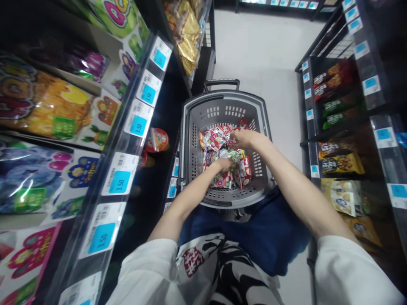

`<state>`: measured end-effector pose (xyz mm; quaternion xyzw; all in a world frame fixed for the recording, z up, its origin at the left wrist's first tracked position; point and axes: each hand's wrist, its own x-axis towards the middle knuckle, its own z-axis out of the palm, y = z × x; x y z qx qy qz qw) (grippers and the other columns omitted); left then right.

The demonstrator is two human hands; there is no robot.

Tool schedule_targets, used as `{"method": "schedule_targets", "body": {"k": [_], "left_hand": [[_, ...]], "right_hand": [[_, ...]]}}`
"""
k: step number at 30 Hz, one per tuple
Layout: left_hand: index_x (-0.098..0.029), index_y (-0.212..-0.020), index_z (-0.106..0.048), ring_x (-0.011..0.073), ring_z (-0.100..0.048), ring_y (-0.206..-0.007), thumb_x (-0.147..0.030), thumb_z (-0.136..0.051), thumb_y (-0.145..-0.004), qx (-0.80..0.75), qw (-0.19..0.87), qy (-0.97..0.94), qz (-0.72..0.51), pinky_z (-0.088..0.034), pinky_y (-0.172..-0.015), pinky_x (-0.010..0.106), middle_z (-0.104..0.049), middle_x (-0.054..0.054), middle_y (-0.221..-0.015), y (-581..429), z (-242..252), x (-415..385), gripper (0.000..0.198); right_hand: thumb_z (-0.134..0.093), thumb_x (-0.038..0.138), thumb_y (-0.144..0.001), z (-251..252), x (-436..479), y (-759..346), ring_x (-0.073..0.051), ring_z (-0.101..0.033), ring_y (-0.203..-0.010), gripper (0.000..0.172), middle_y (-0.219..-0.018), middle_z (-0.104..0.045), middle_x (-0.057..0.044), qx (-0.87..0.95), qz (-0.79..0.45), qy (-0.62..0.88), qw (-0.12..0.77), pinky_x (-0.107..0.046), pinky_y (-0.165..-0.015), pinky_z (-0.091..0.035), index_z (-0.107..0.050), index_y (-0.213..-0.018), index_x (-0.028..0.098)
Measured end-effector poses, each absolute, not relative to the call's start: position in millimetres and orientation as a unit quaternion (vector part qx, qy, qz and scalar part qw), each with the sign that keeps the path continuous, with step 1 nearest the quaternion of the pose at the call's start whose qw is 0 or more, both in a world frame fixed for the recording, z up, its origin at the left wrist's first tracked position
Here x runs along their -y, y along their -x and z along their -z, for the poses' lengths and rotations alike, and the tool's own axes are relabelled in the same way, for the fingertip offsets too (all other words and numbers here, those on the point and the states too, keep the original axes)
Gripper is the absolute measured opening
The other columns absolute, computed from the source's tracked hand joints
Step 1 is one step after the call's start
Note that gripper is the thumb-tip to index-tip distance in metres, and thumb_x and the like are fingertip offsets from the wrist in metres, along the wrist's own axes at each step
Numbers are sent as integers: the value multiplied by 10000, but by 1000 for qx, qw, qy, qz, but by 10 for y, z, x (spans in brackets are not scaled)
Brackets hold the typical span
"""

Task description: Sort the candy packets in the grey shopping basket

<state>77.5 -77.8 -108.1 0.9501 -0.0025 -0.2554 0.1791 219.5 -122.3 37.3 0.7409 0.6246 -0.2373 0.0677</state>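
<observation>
A grey plastic shopping basket (260, 123) stands on the floor in front of me, holding a heap of small red, white and green snack packets (216, 140). My left hand (225, 163) is down in the heap at its near side, fingers curled among the packets. My right hand (244, 138) reaches in from the right, its fingers closed on a packet at the top of the pile. The fingertips of both hands are partly hidden by the packets.
Shelves with blue price tags (120, 182) and boxes of colourful sweets (44, 106) rise close on my left. More shelves of bagged snacks (341, 163) stand on the right. A pale floor aisle (263, 46) runs ahead past the basket's black handle (221, 82).
</observation>
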Motion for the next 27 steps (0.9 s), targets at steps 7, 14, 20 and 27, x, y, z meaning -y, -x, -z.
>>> {"method": "schedule_targets", "body": {"k": [7,14,20,27], "left_hand": [[-90,-1299,-613,254,-655,-1176,-156,-397,-957,-18,154,-958,242,-509,-969,323,-640,196,-1327,-850,992,821,410],[-61,-1257,-647,265,-679,-1142,-84,-503,-884,-20,154,-961,228,-552,-937,328,-639,222,-1329,-879,939,816,400],[-99,-1137,-724,236,-705,-1123,-44,-537,-872,-38,151,-965,210,-558,-916,287,-726,180,-1202,-913,903,726,329],[-60,-1032,-748,277,-722,-1017,-21,-494,-883,-56,122,-975,179,-572,-865,370,-748,214,-1038,-908,831,686,297]], "right_hand": [[-708,296,-874,-443,1247,-2120,-310,-686,-1021,221,-929,-717,-118,-617,255,-742,63,-430,-876,-539,-723,-1069,194],[-748,265,-845,-425,1231,-2104,-315,-699,-994,227,-970,-722,-127,-612,261,-745,51,-420,-858,-532,-725,-1062,202],[-678,304,-890,-358,1218,-2158,-316,-701,-975,302,-1002,-706,-149,-632,243,-732,74,-437,-830,-537,-696,-1174,202],[-645,355,-907,-367,1245,-2172,-299,-716,-922,309,-983,-715,-141,-633,237,-732,85,-425,-801,-545,-692,-1180,217]]}}
